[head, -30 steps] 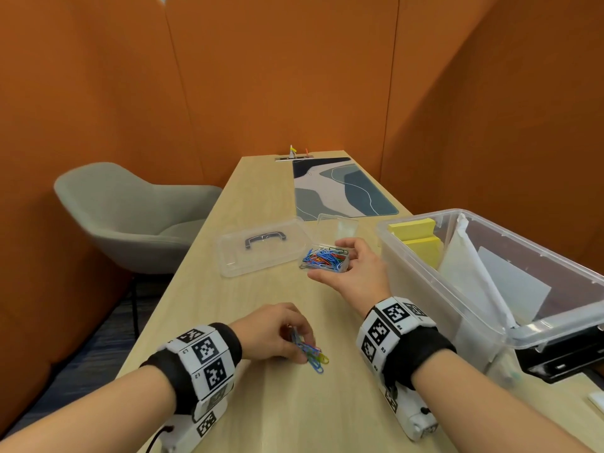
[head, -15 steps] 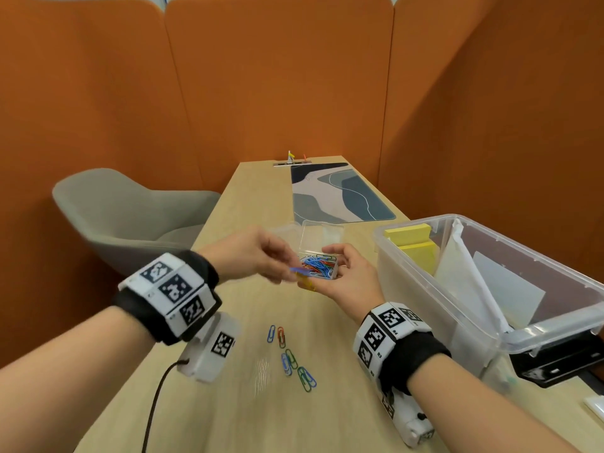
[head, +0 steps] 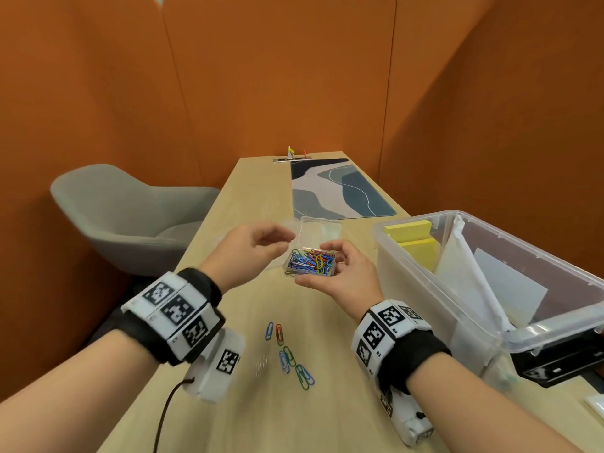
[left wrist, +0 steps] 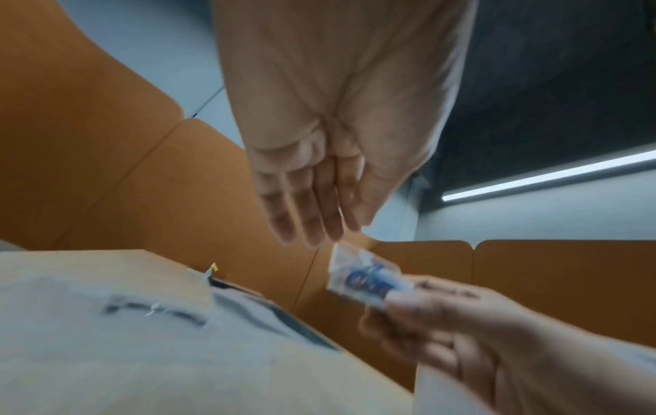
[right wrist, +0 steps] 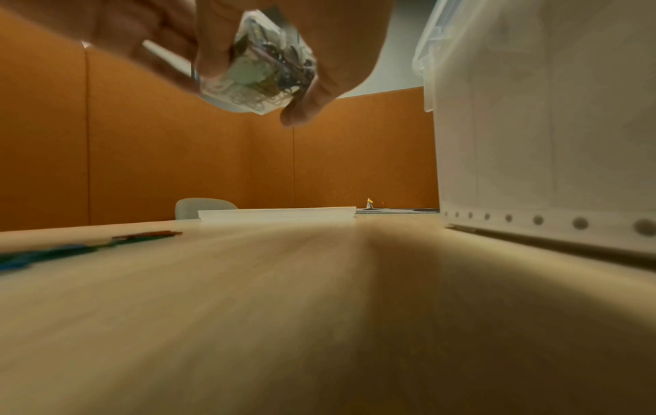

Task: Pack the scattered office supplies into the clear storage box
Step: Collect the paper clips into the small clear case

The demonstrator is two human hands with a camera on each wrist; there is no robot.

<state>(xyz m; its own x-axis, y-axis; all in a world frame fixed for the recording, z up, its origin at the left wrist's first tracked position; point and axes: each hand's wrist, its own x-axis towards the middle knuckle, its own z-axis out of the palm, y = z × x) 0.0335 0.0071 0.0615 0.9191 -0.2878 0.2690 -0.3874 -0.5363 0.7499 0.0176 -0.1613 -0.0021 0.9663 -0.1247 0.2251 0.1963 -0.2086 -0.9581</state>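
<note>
My right hand grips a small clear case full of coloured paper clips, held above the table. The right wrist view shows the case from below, between thumb and fingers. My left hand hovers just left of the case with relaxed fingers holding nothing. Several loose paper clips lie on the table between my wrists. The clear storage box stands at the right, with yellow sticky notes and white papers in it.
A small clear lid shows just behind the case. The storage box's flat lid lies farther back on the table. A patterned desk mat is beyond, a grey chair at the left. Orange partitions enclose the desk.
My left hand rose from the loose clips on the table to the case, carrying a few. Its fingers have since opened and drawn slightly left of the case.
</note>
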